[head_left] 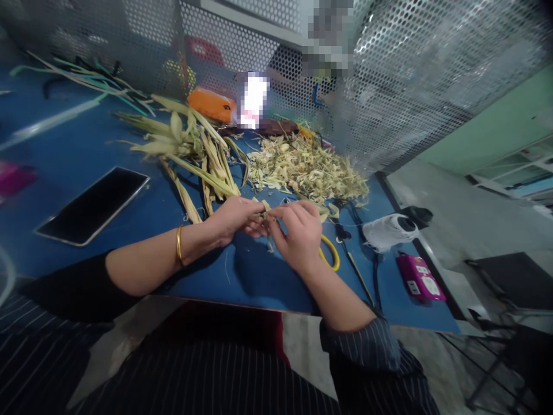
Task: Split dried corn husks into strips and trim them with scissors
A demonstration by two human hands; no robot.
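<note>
Left hand (237, 217) and right hand (300, 233) pinch a pale husk strip (266, 205) above the table (276, 291). White labels (430, 283) on the magenta packet (418, 278) and a dark mark (227, 108) on the orange bag (209, 104) are too small to read

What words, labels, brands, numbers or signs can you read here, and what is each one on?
None can be read.
Magenta packet at the right: pale label patches, too blurred to read.
Orange packet: a small dark mark, too small to read.
Bright upright rectangle: pixelated, unreadable.
Dark-faced phone: no writing visible.
</note>
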